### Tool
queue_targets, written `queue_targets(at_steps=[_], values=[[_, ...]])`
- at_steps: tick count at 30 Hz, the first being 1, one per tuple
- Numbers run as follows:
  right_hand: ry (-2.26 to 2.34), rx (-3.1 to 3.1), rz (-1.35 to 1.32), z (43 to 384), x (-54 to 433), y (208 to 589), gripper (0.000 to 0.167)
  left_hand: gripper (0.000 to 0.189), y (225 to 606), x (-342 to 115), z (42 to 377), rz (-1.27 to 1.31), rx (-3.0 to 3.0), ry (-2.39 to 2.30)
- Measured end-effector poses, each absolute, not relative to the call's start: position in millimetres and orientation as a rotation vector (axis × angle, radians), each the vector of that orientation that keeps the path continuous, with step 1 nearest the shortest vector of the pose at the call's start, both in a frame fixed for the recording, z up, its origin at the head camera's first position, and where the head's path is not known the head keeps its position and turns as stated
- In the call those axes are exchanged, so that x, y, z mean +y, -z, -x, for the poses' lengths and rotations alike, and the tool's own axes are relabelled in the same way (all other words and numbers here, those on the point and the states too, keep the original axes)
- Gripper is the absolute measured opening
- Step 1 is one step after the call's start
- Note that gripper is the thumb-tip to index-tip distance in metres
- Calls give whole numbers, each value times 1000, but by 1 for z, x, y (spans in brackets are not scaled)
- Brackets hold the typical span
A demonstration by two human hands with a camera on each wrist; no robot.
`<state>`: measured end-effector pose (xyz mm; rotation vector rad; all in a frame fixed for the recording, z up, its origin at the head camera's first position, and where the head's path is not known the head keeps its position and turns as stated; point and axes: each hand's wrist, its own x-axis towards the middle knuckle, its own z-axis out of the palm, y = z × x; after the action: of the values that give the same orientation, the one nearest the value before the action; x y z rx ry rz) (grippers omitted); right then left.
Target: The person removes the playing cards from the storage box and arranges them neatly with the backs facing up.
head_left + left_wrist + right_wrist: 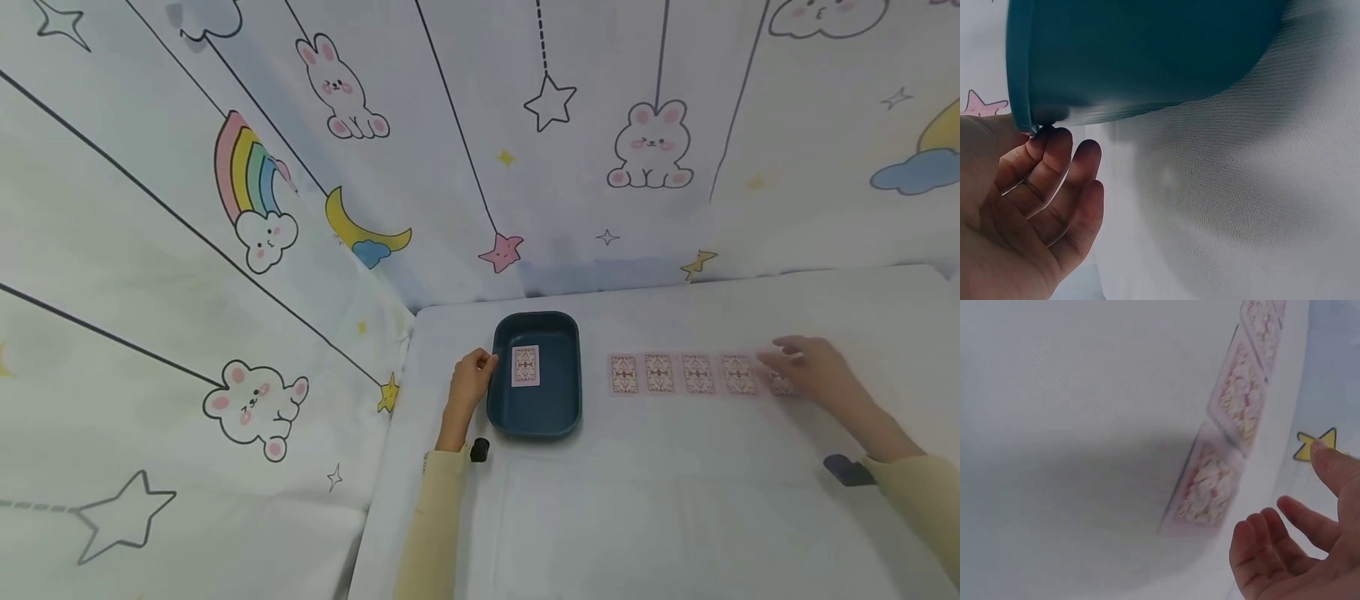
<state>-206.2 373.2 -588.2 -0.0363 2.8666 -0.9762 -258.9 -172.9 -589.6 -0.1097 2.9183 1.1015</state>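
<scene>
A dark teal tray [534, 421] stands on the white-covered table, and one red-patterned playing card [526, 366] lies face down in it. At the tray's left edge my left hand [472, 377] pinches the rim between thumb and curled fingers; the left wrist view shows its fingertips [1060, 140] against the tray's outer wall [1147, 56]. To the right runs a row of several face-down playing cards [698, 374]. Over the row's right end hovers my right hand [813, 371], fingers loosely bent and holding nothing. Part of the rightmost card [1207, 487] is hidden behind it in the head view.
The white tablecloth [645, 517] spreads in front of the tray and cards. Behind the table hangs a white curtain [450, 167] printed with stars, bunnies and a rainbow. Black wrist straps [849, 470] show at both sleeves.
</scene>
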Motion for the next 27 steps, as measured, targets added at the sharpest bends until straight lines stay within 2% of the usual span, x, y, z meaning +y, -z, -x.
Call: queue_targets(at_steps=[14,27], values=[[1000,2803,126,226,312,567,73,28,588,-174,259,90,2924,-1107],[1101,2763,270,244,243,555,64,28,582,-172,257,114,2903,-1092]])
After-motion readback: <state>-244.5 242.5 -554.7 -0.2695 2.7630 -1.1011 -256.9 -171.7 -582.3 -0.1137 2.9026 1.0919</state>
